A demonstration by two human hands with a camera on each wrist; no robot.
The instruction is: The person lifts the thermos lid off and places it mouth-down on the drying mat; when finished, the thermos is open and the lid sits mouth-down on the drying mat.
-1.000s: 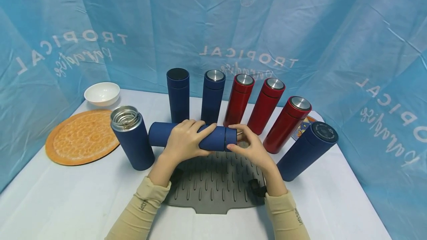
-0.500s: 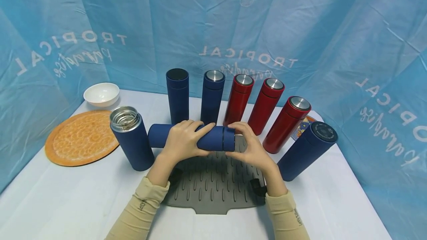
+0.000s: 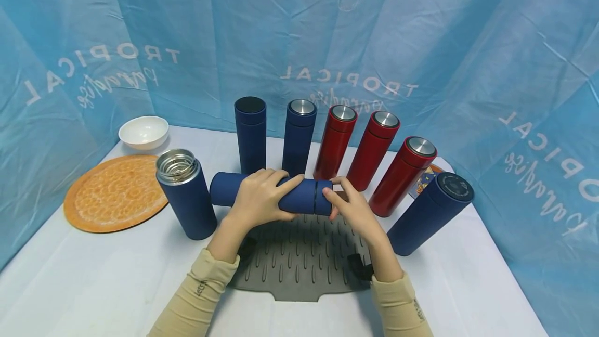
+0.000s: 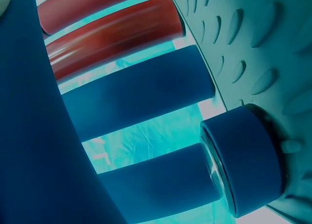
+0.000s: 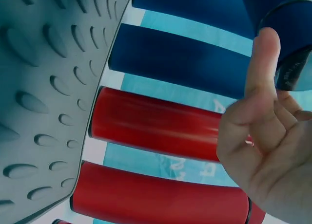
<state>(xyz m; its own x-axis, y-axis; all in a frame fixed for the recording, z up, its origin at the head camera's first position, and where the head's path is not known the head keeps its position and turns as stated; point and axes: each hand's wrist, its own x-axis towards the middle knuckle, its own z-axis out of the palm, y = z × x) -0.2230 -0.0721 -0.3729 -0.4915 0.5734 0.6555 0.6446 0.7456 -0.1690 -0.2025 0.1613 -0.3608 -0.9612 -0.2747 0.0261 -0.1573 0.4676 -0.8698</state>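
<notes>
A blue thermos flask (image 3: 299, 196) lies sideways over the grey ridged mat (image 3: 299, 269), its lid end to the right. My left hand (image 3: 257, 196) grips its body from above. The right hand (image 3: 348, 207) holds the flask's lid (image 3: 324, 197), thumb on the near side and the other fingers mostly hidden behind it. In the right wrist view that thumb presses near the seam, and the lid's end (image 5: 295, 70) looks dark. To the left stands an uncapped blue flask (image 3: 189, 202) with a silver threaded mouth. A loose blue lid (image 4: 243, 160) shows on the mat in the left wrist view.
Behind stand two blue flasks (image 3: 251, 134) and three red flasks (image 3: 378, 144); another blue flask (image 3: 428, 212) is at the right. A white bowl (image 3: 143, 133) and a round pizza-like board (image 3: 117, 194) lie left. Black clips (image 3: 360, 267) show on the mat, with a blue curtain behind.
My right hand has loosened and turned at the lid: its thumb, lower and nearer before, now lies up across the seam. The left hand and flask have barely moved.
</notes>
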